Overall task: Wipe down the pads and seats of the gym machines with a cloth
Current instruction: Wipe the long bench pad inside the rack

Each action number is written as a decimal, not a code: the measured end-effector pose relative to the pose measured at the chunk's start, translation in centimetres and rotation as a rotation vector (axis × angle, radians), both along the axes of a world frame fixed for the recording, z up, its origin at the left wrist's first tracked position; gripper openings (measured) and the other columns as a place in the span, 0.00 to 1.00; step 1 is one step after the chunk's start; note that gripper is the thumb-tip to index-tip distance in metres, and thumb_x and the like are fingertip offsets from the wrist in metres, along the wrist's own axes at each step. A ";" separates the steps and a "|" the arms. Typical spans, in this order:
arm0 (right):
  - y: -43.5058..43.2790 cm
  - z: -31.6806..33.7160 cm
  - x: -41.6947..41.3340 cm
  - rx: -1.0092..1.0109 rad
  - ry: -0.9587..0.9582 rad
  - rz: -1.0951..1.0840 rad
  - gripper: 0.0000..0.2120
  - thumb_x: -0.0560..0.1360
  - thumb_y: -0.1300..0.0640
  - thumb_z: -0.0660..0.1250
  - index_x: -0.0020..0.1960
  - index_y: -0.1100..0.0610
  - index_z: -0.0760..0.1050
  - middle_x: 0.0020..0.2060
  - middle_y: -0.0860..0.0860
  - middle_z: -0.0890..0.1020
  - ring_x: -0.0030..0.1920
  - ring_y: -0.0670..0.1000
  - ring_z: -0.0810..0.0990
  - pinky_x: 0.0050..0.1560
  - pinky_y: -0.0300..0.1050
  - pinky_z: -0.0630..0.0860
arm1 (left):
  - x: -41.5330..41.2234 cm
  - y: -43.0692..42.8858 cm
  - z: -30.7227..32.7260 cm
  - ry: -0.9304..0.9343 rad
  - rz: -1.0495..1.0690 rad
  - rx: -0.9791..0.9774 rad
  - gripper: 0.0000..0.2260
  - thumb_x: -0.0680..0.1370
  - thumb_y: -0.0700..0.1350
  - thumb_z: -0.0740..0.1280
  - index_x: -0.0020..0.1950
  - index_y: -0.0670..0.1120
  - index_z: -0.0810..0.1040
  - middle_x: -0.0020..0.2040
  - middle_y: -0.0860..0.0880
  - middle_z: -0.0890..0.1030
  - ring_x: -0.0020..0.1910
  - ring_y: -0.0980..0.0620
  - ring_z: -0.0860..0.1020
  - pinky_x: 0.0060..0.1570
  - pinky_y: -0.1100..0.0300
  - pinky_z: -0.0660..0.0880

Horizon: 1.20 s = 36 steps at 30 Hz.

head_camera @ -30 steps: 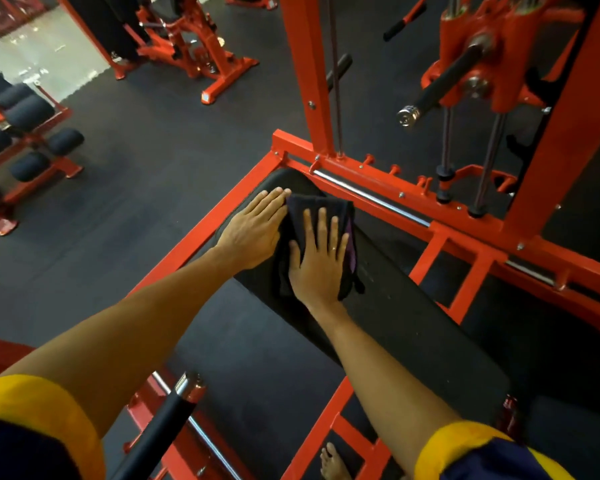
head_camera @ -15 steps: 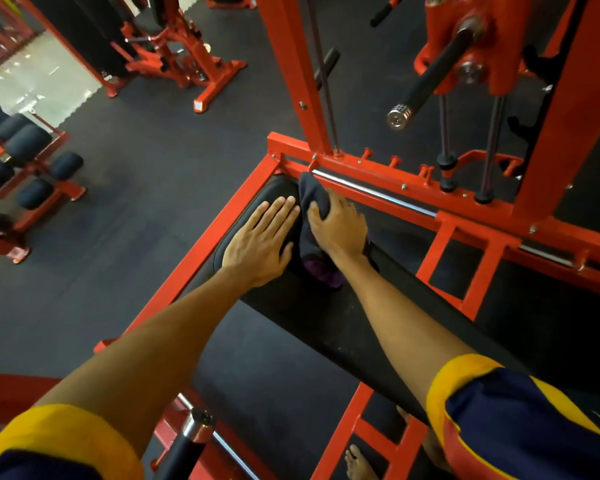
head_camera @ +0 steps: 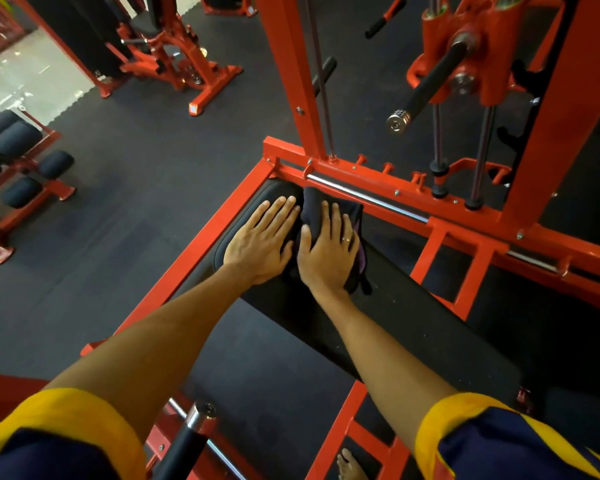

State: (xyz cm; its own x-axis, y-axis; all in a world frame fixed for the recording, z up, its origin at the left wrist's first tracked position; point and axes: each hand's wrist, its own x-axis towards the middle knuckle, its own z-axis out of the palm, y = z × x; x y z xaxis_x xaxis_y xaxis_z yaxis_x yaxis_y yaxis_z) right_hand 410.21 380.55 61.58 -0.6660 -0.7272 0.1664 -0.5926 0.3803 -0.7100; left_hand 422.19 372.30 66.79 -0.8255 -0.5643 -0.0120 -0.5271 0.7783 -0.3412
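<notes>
A long black bench pad [head_camera: 413, 323] lies inside a red machine frame [head_camera: 361, 174]. Near its far rounded end sits a dark folded cloth [head_camera: 314, 209] with a purple edge. My right hand [head_camera: 328, 252] lies flat on the cloth with straight fingers, pressing it onto the pad; a ring shows on one finger. My left hand [head_camera: 262, 244] rests flat on the bare pad right beside it, fingers straight and together, touching the cloth's left edge.
A chrome rail [head_camera: 368, 199] runs just beyond the cloth. A black handle with a chrome cap [head_camera: 416, 98] sticks out overhead on the right. Another black bar [head_camera: 184, 445] rises near my left arm. Roller-pad equipment [head_camera: 21, 168] stands at far left on dark rubber floor.
My right hand went from curled over the cloth at the pad's far end to lying flat on it, slightly nearer me. The left hand stayed flat on the pad.
</notes>
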 end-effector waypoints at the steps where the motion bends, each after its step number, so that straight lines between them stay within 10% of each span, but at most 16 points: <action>1: 0.7 -1.2 -1.3 0.036 0.034 0.014 0.32 0.81 0.36 0.53 0.80 0.51 0.63 0.79 0.53 0.66 0.79 0.59 0.62 0.76 0.59 0.59 | 0.0 0.0 0.0 0.006 0.000 0.000 0.30 0.84 0.56 0.43 0.83 0.42 0.47 0.83 0.43 0.49 0.82 0.46 0.46 0.80 0.46 0.48; 6: 0.5 -3.0 -6.0 0.181 -0.255 -0.128 0.38 0.76 0.31 0.53 0.80 0.51 0.64 0.79 0.55 0.64 0.79 0.63 0.60 0.77 0.63 0.58 | 0.0 0.1 0.1 0.003 -0.006 -0.003 0.30 0.84 0.55 0.46 0.83 0.42 0.48 0.83 0.42 0.49 0.82 0.45 0.47 0.80 0.46 0.48; 10: 0.2 -0.8 0.1 0.079 -0.124 -0.094 0.32 0.82 0.43 0.54 0.81 0.58 0.59 0.81 0.57 0.61 0.82 0.59 0.51 0.81 0.59 0.46 | -0.1 0.1 0.4 0.010 0.007 -0.006 0.29 0.84 0.54 0.46 0.83 0.41 0.51 0.83 0.42 0.52 0.82 0.45 0.50 0.80 0.47 0.48; 17: 9.2 -4.0 2.7 0.062 0.091 0.131 0.33 0.80 0.42 0.59 0.81 0.54 0.61 0.81 0.52 0.59 0.82 0.61 0.50 0.81 0.63 0.49 | 1.3 1.7 0.5 0.017 -0.016 0.018 0.28 0.84 0.51 0.45 0.82 0.41 0.53 0.82 0.42 0.53 0.82 0.45 0.52 0.80 0.47 0.49; 24: 5.0 -1.9 2.9 0.068 -0.197 -0.084 0.32 0.82 0.41 0.54 0.82 0.53 0.60 0.82 0.54 0.58 0.81 0.64 0.53 0.79 0.64 0.54 | 2.8 3.5 0.0 -0.013 -0.028 0.004 0.28 0.84 0.52 0.44 0.83 0.42 0.52 0.83 0.43 0.52 0.82 0.46 0.50 0.81 0.49 0.46; 31: 10.8 -4.9 5.0 -0.017 0.078 0.181 0.32 0.80 0.42 0.59 0.81 0.52 0.63 0.81 0.52 0.60 0.79 0.62 0.60 0.79 0.58 0.58 | 2.7 3.5 0.1 -0.034 -0.011 0.002 0.28 0.85 0.54 0.47 0.83 0.43 0.49 0.83 0.44 0.49 0.82 0.47 0.47 0.80 0.50 0.43; 36: 9.8 -4.6 2.7 0.051 -0.304 -0.192 0.30 0.79 0.49 0.60 0.80 0.53 0.64 0.82 0.54 0.57 0.78 0.65 0.60 0.75 0.64 0.63 | 2.6 3.8 0.4 -0.013 -0.016 -0.018 0.27 0.84 0.48 0.52 0.82 0.42 0.54 0.82 0.43 0.53 0.82 0.46 0.52 0.81 0.48 0.48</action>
